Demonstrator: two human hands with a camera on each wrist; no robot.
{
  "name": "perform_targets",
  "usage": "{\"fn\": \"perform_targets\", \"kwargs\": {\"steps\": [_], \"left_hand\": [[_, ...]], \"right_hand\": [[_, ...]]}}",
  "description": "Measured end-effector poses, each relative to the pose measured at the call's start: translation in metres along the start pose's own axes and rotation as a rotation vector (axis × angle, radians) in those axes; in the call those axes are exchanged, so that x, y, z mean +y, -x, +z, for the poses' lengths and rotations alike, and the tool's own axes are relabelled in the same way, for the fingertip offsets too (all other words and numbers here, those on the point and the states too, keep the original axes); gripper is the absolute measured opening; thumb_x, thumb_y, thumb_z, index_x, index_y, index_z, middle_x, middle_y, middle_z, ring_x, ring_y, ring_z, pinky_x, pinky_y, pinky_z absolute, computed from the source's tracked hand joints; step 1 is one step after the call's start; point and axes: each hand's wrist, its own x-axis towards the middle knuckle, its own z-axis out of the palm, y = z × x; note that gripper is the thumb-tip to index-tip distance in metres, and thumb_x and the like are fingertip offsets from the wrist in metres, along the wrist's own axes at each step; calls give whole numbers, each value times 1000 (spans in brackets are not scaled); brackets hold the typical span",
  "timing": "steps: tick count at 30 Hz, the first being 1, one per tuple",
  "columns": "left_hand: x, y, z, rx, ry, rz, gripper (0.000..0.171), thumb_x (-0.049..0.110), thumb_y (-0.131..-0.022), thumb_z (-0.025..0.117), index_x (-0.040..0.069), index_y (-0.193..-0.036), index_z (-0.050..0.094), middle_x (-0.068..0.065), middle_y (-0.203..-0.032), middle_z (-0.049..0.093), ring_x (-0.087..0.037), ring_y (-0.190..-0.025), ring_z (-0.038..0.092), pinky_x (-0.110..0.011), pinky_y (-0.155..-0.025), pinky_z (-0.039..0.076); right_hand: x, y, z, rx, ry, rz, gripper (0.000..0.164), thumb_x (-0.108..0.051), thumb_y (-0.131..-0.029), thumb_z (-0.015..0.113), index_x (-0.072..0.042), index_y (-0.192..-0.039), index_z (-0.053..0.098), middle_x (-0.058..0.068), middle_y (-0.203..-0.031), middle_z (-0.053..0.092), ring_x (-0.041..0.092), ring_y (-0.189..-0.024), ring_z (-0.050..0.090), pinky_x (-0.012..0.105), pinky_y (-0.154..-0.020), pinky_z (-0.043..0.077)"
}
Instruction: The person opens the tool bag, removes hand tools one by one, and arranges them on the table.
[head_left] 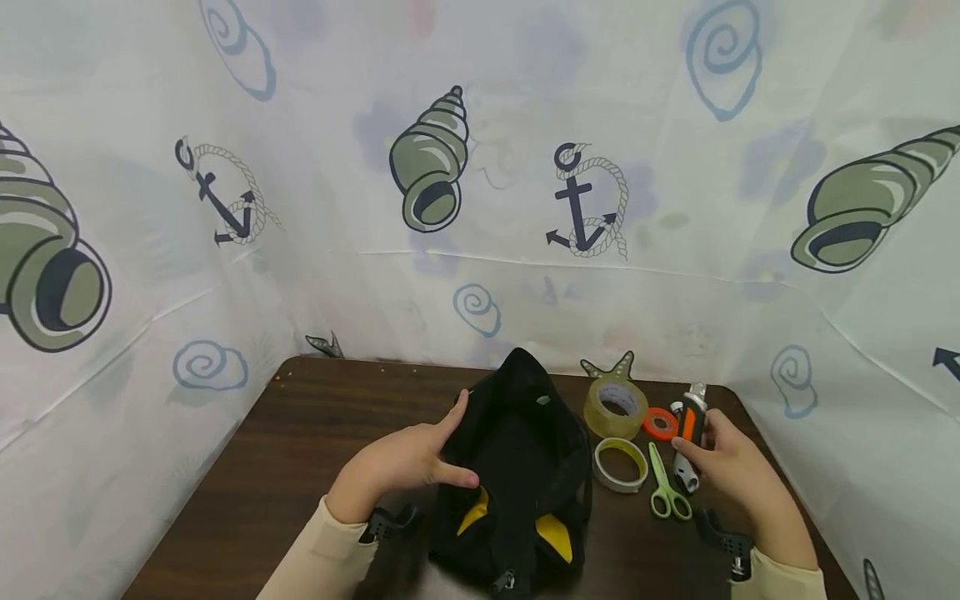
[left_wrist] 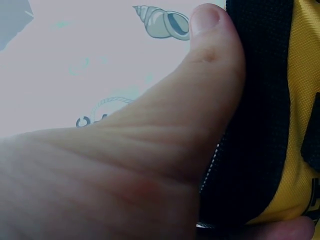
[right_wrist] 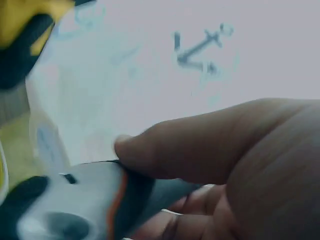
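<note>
A black fabric bag [head_left: 517, 450] with yellow panels and a zipper stands at the middle front of the table. My left hand [head_left: 405, 467] holds its left side, thumb and forefinger spread apart; the remaining fingers are hidden in the head view. The left wrist view shows a digit of that hand [left_wrist: 200, 95] along the bag's black edge [left_wrist: 260, 110]. Over at the right, my right hand [head_left: 723, 454] grips a black, grey and orange hand tool [head_left: 692, 417] with a clear or silvery tip. Its grey body [right_wrist: 75, 200] looks blurred in the right wrist view.
Between bag and right hand lie a wide roll of clear tape [head_left: 597, 414], a narrower tape roll [head_left: 622, 486], a red-orange tape roll [head_left: 660, 435] and green-handled scissors [head_left: 670, 502]. A grey item [head_left: 686, 479] is below the tool. Printed cloth walls [head_left: 510, 283] enclose the table [head_left: 337, 400].
</note>
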Motion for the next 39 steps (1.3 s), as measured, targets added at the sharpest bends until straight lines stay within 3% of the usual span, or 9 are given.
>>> {"fn": "perform_targets", "kwargs": {"steps": [7,11,16,19,24,27,31,39], "left_hand": [[-3,0,0,-5,-3,11,129,71,-90,77,43,-171,-19,4,-87,72,-13,-101,75,-52,-108,56],[-4,0,-2,-1,-7,17,128,71,-91,77,43,-171,-19,8,-90,72,-15,-105,75,-52,-109,56],[-5,1,-3,-2,-14,34,129,71,-91,77,44,-171,-20,4,-89,73,-12,-94,74,-47,-99,59],[-6,3,-4,-13,-14,41,129,70,-91,77,43,-171,-21,1,-86,72,-9,-85,70,-43,-92,58],[-6,5,-5,-10,-13,46,129,70,-92,76,42,-171,-21,3,-86,72,-7,-85,70,-43,-92,57],[-4,4,-6,-8,-9,49,128,70,-92,76,42,-171,-21,1,-87,73,-8,-85,70,-43,-92,57],[-3,5,-6,-19,1,42,129,69,-92,77,43,-171,-21,0,-87,73,-9,-84,70,-43,-92,57],[-5,7,-8,-18,19,38,128,68,-91,78,43,-172,-18,3,-90,73,-9,-86,69,-42,-88,57]], "right_hand": [[48,-17,-7,-48,-25,102,50,-30,-105,77,8,-130,55,5,-84,60,19,-70,59,34,-61,51],[73,-25,-4,-73,25,137,42,-27,-103,78,7,-116,58,4,-83,58,20,-74,58,34,-65,48],[94,-32,3,-127,-41,157,32,-16,-99,80,3,-108,56,1,-76,50,18,-67,51,31,-61,44],[101,-34,10,-172,-32,152,31,-14,-98,80,5,-109,59,2,-79,51,18,-70,49,32,-64,42],[105,-39,17,-191,17,167,42,-17,-98,79,12,-121,59,8,-91,57,23,-84,54,37,-73,44],[107,-41,16,-180,71,183,52,-21,-97,81,16,-126,58,21,-102,66,30,-92,62,43,-79,54],[109,-39,13,-194,108,187,58,-22,-97,82,20,-129,57,34,-118,67,37,-104,68,55,-90,58],[109,-36,12,-186,88,186,57,-20,-96,82,18,-129,56,29,-113,69,35,-99,69,55,-88,58]]}}
